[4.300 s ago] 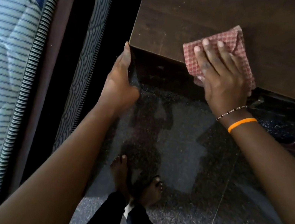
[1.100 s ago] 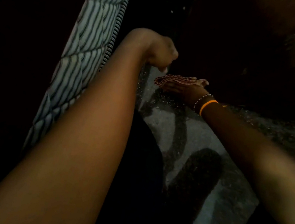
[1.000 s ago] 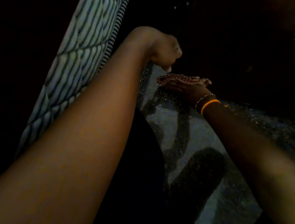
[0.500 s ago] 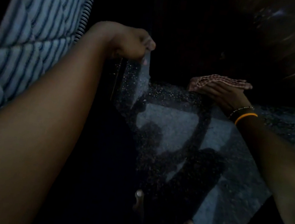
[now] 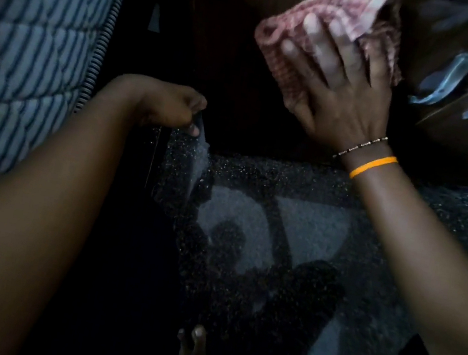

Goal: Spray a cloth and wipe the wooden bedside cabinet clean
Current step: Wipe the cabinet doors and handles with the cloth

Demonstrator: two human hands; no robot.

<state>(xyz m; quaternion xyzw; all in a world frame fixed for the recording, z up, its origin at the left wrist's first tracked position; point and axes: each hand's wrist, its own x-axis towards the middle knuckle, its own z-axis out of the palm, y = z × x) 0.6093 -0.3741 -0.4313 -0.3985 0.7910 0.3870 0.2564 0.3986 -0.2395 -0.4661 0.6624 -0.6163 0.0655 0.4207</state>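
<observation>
I read right hand (image 5: 345, 96) flat, fingers spread, pressing the checked cloth (image 5: 282, 46) onto the dark cabinet front (image 5: 228, 21) to wipe; left hand (image 5: 173, 106) curled on its lower edge, likely bracing

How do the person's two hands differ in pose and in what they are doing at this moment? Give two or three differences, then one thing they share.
The right hand lies flat with fingers spread; the left hand is curled, knuckles up.
The right hand presses a red checked cloth against the dark wooden cabinet; the left hand grips the cabinet's lower corner edge, without cloth.
The right hand is raised higher; the left hand sits low near the floor.
Both touch the cabinet.
</observation>
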